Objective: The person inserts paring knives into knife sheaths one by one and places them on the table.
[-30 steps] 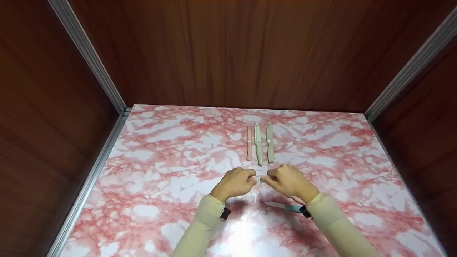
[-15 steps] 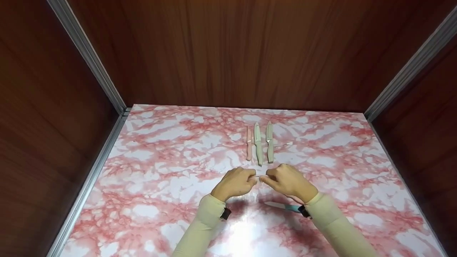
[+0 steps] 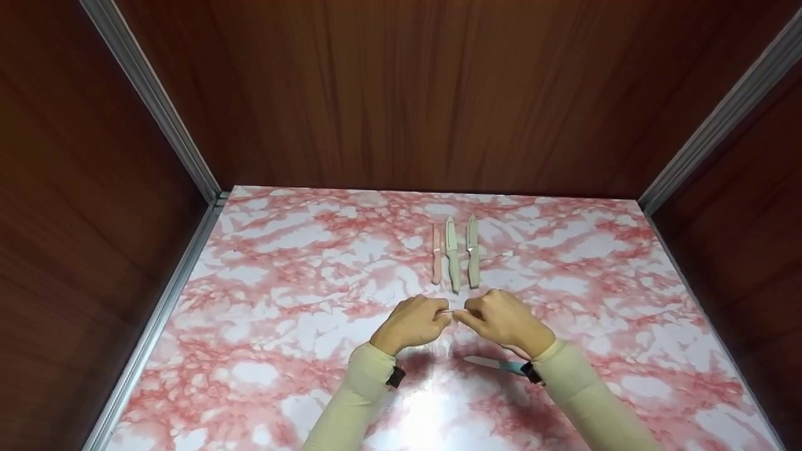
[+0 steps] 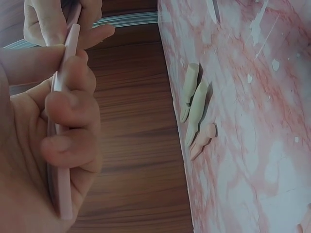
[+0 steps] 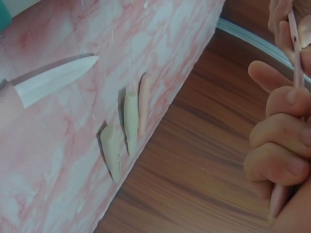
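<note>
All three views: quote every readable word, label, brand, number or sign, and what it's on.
None readable in any view.
Slim pink piece in the left hand: no lettering visible.
Two pale green knives, slender pink knife, pointed white blade: nothing legible; fine marks would be too small or blurred.
Black wrist devices: too small to tell.

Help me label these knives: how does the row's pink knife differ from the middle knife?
Colour: the pink knife is pink; the middle knife is pale green.
Size: the pink knife looks shorter and slimmer than the middle knife.
Place: the pink knife is at the row's left end in the head view, the middle knife just right of it.
Shared: both lie handle toward the person.
</note>
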A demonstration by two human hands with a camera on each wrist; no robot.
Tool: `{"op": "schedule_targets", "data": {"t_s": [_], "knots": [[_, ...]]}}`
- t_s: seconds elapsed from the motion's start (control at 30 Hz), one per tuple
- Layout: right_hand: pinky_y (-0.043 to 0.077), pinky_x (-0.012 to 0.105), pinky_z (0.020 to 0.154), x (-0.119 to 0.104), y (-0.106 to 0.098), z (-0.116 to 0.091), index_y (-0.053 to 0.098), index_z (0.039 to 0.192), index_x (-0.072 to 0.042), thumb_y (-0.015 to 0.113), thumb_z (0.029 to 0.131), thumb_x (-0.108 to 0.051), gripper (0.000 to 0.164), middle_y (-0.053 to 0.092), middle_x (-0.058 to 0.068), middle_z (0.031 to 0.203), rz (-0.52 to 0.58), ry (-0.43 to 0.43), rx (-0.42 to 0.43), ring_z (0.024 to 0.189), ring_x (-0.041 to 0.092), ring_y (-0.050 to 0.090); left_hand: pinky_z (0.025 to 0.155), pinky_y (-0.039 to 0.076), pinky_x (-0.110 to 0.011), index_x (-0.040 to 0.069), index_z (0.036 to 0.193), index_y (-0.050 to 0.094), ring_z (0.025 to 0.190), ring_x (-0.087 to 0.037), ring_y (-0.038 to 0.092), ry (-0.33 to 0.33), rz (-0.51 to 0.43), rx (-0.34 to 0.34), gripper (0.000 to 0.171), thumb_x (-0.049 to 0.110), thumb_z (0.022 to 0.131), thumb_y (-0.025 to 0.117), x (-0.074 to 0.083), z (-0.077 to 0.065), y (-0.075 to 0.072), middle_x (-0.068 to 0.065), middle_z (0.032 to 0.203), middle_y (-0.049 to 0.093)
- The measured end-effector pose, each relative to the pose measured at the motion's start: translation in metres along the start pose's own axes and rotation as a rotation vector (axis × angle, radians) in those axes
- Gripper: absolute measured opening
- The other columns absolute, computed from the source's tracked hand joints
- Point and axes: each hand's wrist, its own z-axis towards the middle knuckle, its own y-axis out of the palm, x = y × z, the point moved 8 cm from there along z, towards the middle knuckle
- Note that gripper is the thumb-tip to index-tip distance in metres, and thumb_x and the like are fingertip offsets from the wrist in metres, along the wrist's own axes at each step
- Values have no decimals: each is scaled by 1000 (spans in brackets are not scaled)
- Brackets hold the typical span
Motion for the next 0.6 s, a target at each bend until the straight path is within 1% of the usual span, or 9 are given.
{"op": "schedule_targets", "data": {"t_s": [0.17,0.23,0.4,0.5,0.6], "knots": [[27,20,42,2,0,0,45,58,-22,58,94,-37,41,29,-15,51,5,-15,-2,43,-1,25,46,25,-23,17,68,43,46,-6,25,-9,-48,-36,31,29,96,51,-5,-2,-1,9,54,30],[26,20,42,5,-1,-1,45,59,-22,58,94,-37,40,29,-15,51,2,-11,-9,42,-2,24,46,25,-23,17,67,43,45,-6,25,-14,-45,-43,32,31,96,51,-10,-4,-3,9,54,31],[29,22,43,16,-6,-5,52,62,-21,58,94,-38,36,31,-15,50,-9,27,-19,42,-1,27,47,25,-24,17,67,42,46,-7,25,-26,-37,-22,34,32,97,49,-24,-12,-11,8,54,30],[31,23,45,23,-8,-7,55,65,-19,57,94,-38,35,35,-15,51,3,54,-35,42,0,30,49,28,-24,18,70,47,47,-8,28,-49,-58,-28,34,34,99,47,-32,-17,-14,7,55,33],[31,23,45,31,-7,-9,53,64,-20,57,94,-38,35,35,-15,52,21,71,-49,43,0,31,51,31,-25,17,78,55,50,-8,34,-72,-69,-49,30,37,99,47,-40,-21,-17,7,59,40]]}}
